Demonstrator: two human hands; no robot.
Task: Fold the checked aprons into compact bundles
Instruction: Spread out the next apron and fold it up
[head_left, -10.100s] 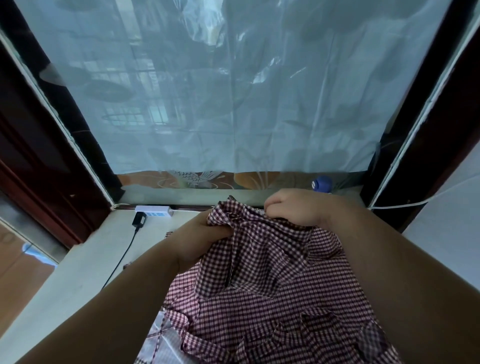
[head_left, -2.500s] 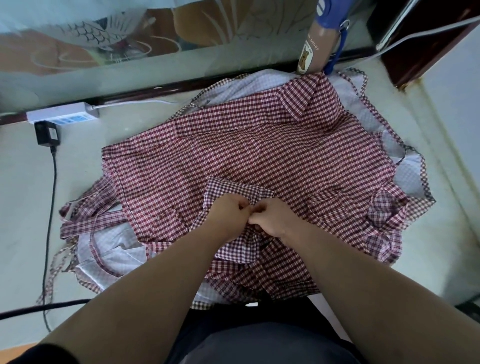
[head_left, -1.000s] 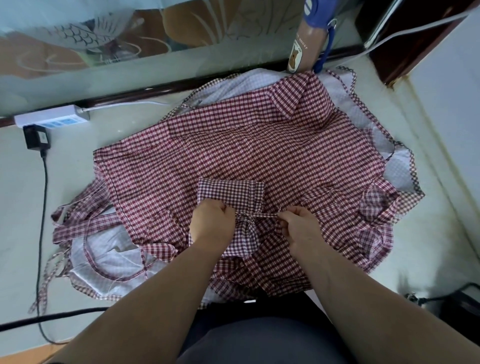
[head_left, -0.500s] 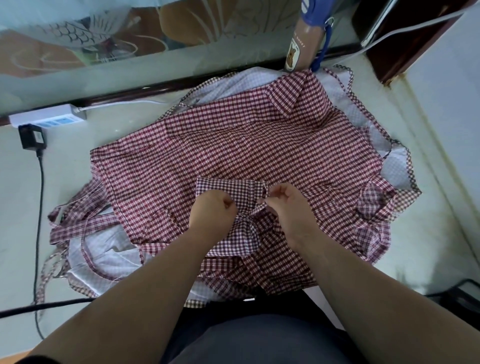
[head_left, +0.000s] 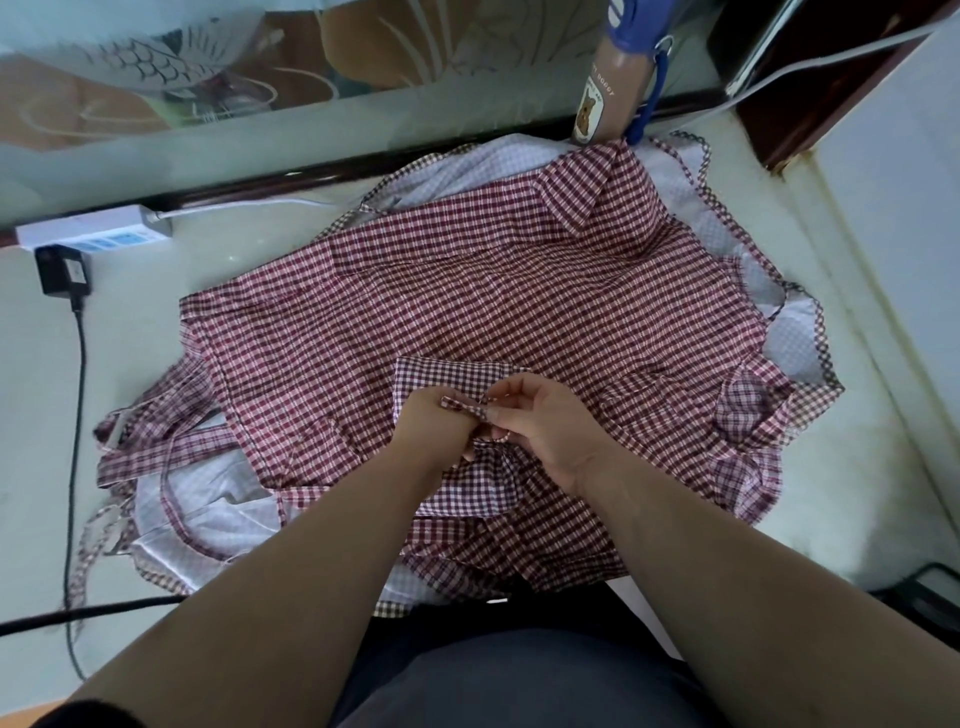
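So the big red checked apron (head_left: 493, 291) is spread flat on the pale table (head_left: 156, 332), and everything sits around that. Right on top of it, a bit toward its near edge, there's a small bundle (head_left: 447, 374) of finer red check, already folded into a tight little rectangle. Both hands are on it.

The left hand (head_left: 431, 423) has its fingers curled down into the bundle's near side, gripping it. The right hand (head_left: 545, 421) is just beside it, pinching a thin tie strap (head_left: 464, 404) between thumb and fingers. That strap lies across the left knuckles, and another bit of it loops under the right fingers. I can't tell if it's knotted, since the hands cover that part.

A pale apron (head_left: 202, 499) with checked trim pokes out from under the red checked apron on its left, far and right sides. Off its far left corner sit a white power strip (head_left: 93, 234) and a black adapter (head_left: 62, 270). A brown bottle (head_left: 597, 104) with a blue cap stands at its far right corner.
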